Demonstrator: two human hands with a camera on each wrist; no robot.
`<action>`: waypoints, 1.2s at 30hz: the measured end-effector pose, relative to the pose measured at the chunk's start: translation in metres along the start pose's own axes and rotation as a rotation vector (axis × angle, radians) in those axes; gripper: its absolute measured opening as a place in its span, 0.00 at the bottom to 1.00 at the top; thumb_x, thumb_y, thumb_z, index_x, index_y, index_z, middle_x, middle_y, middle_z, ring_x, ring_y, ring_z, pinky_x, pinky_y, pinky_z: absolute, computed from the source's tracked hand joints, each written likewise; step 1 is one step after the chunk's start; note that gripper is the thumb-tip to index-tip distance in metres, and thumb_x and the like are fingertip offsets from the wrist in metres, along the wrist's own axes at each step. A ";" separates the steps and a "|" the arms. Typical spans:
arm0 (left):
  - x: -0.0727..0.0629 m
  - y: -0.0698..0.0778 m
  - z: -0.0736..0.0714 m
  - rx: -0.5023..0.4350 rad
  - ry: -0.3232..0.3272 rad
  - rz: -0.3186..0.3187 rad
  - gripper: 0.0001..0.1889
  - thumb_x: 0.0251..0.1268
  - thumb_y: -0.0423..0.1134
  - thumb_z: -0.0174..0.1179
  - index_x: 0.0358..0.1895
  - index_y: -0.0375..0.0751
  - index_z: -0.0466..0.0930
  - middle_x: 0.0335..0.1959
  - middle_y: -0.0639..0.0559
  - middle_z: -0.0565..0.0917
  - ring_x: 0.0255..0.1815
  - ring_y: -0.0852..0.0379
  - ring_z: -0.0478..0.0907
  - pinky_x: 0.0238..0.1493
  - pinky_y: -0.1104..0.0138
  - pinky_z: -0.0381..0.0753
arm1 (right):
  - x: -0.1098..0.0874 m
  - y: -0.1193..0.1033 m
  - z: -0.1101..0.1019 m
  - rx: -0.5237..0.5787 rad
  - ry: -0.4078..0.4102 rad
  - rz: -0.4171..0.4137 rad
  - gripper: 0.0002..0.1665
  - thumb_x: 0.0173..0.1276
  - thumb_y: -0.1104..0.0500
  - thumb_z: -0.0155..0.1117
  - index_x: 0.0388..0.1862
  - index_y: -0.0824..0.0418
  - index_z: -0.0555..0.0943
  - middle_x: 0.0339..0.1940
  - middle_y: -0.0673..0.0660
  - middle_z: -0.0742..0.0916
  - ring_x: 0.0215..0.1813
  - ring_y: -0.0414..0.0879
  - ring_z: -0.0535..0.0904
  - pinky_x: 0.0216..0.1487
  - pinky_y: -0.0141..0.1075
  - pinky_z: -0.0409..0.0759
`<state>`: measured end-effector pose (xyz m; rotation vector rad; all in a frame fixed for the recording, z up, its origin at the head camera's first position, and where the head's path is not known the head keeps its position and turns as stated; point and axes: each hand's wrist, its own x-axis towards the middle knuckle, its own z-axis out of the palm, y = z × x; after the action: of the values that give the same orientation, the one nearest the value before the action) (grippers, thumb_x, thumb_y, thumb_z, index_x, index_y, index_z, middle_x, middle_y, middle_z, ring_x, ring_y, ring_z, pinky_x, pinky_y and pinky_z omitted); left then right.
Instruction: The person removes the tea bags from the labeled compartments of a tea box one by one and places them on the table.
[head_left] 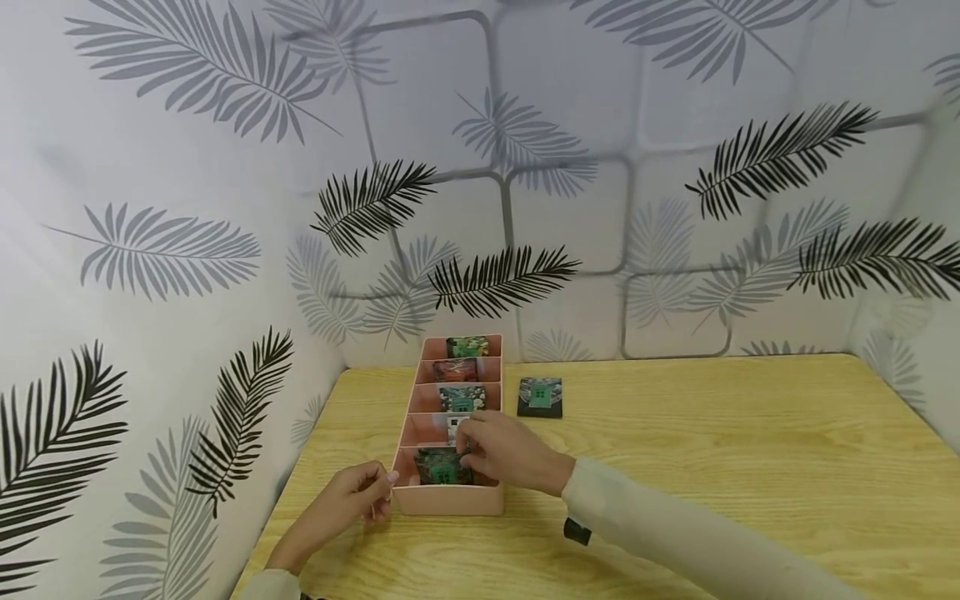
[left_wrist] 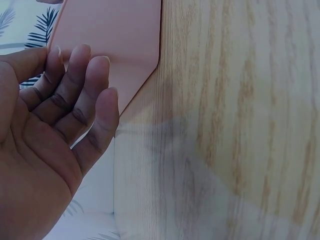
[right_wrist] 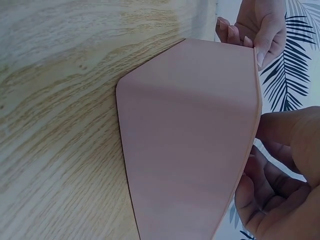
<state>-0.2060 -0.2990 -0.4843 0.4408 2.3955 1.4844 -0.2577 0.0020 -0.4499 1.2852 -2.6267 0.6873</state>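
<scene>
Pink box: the long pink box (head_left: 448,500) is standing on the wood-grained surface (head_left: 712,450), its five compartments running in a row away from the person.
Left hand: the left hand (head_left: 352,496) is pinching the box's rim between thumb and index finger at the near left corner, while the other fingers are curving loosely beside the outer wall.
Right hand: the right hand (head_left: 517,454) is reaching over the box's right rim with bent fingers, its fingertips hovering about the fourth and nearest compartments; whether they are gripping anything, I cannot tell.
Nearest compartment: a dark green packet (head_left: 444,468) is leaning inside, just beside the right thumb.
Fourth compartment: a whitish packet (head_left: 453,430) is showing in part, the right fingers covering the rest.
Middle compartment: a white-flecked packet (head_left: 462,399) with a green patch is resting there.
Second compartment: a dark red packet (head_left: 455,370) is sitting inside.
Farthest compartment: a yellow-green packet (head_left: 467,347) is standing there.
Right of the box: a dark square packet (head_left: 540,397) bearing a green patch is lying on the surface, near the box but apart from it.
Right arm: a pale sleeve (head_left: 637,508) is covering it, and a small black object (head_left: 577,531) is showing beneath the cuff.
Backdrop: a leaf-printed sheet (head_left: 570,83) is hanging behind the surface.
</scene>
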 end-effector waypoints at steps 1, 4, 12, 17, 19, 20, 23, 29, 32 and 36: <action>0.000 0.000 0.000 0.000 0.000 -0.002 0.22 0.84 0.51 0.51 0.37 0.33 0.75 0.31 0.39 0.83 0.27 0.48 0.79 0.28 0.56 0.84 | 0.000 0.000 0.000 0.012 0.001 0.001 0.06 0.70 0.56 0.75 0.38 0.51 0.83 0.35 0.44 0.83 0.37 0.36 0.77 0.40 0.29 0.79; 0.000 0.000 0.000 -0.005 0.000 -0.006 0.22 0.84 0.51 0.51 0.37 0.32 0.75 0.32 0.37 0.83 0.27 0.47 0.79 0.28 0.56 0.84 | 0.002 0.001 0.002 0.042 -0.002 0.003 0.07 0.70 0.56 0.74 0.34 0.51 0.83 0.30 0.42 0.83 0.33 0.34 0.75 0.37 0.29 0.77; 0.000 0.001 -0.001 -0.019 -0.009 0.002 0.22 0.84 0.50 0.50 0.38 0.31 0.75 0.33 0.36 0.82 0.27 0.45 0.79 0.29 0.56 0.84 | 0.002 -0.001 0.001 0.089 -0.031 -0.009 0.07 0.74 0.57 0.70 0.33 0.52 0.86 0.26 0.42 0.84 0.26 0.33 0.73 0.34 0.29 0.75; -0.001 0.003 -0.001 -0.024 -0.011 0.008 0.22 0.84 0.50 0.50 0.38 0.30 0.74 0.33 0.35 0.82 0.27 0.44 0.79 0.29 0.57 0.83 | 0.000 -0.001 0.002 0.016 0.055 -0.064 0.04 0.74 0.57 0.69 0.39 0.54 0.89 0.34 0.45 0.88 0.36 0.38 0.79 0.43 0.33 0.80; -0.002 0.004 -0.001 -0.022 -0.008 0.006 0.22 0.84 0.50 0.50 0.37 0.31 0.74 0.32 0.36 0.82 0.27 0.45 0.79 0.29 0.56 0.83 | 0.000 -0.001 0.002 0.007 0.104 -0.070 0.04 0.73 0.56 0.70 0.41 0.54 0.90 0.38 0.46 0.89 0.41 0.40 0.81 0.47 0.35 0.81; -0.002 0.004 0.000 -0.018 -0.006 0.005 0.22 0.84 0.50 0.50 0.37 0.31 0.75 0.32 0.36 0.82 0.27 0.45 0.79 0.29 0.56 0.83 | 0.000 -0.001 0.002 0.011 0.124 -0.065 0.04 0.73 0.55 0.71 0.41 0.53 0.90 0.39 0.47 0.89 0.42 0.40 0.82 0.47 0.35 0.82; -0.002 0.004 0.000 -0.010 -0.002 0.001 0.22 0.84 0.50 0.50 0.37 0.31 0.75 0.31 0.38 0.82 0.27 0.47 0.79 0.29 0.57 0.84 | 0.001 -0.002 0.000 0.045 0.154 -0.030 0.04 0.74 0.56 0.70 0.41 0.53 0.89 0.38 0.46 0.88 0.40 0.39 0.82 0.44 0.34 0.82; -0.001 0.003 0.000 0.000 -0.002 0.009 0.22 0.84 0.50 0.50 0.36 0.32 0.75 0.31 0.40 0.82 0.27 0.44 0.79 0.29 0.57 0.84 | 0.001 -0.002 -0.003 0.092 0.161 0.027 0.03 0.76 0.56 0.68 0.40 0.53 0.85 0.35 0.45 0.87 0.36 0.36 0.81 0.39 0.30 0.81; -0.001 0.002 -0.001 0.001 -0.002 0.014 0.22 0.84 0.50 0.50 0.36 0.32 0.75 0.32 0.37 0.82 0.27 0.43 0.80 0.29 0.57 0.84 | 0.000 -0.002 -0.006 0.121 0.178 0.039 0.02 0.75 0.58 0.68 0.41 0.54 0.85 0.35 0.46 0.88 0.35 0.34 0.81 0.39 0.30 0.82; -0.002 0.003 -0.001 -0.005 -0.002 0.012 0.22 0.84 0.50 0.50 0.37 0.32 0.74 0.33 0.34 0.82 0.27 0.43 0.80 0.30 0.57 0.84 | -0.001 0.000 -0.010 0.145 0.201 0.046 0.02 0.75 0.59 0.67 0.40 0.55 0.85 0.35 0.46 0.88 0.33 0.33 0.80 0.37 0.31 0.81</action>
<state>-0.2046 -0.2990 -0.4813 0.4565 2.3910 1.4942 -0.2582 0.0073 -0.4417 1.1266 -2.4899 0.9765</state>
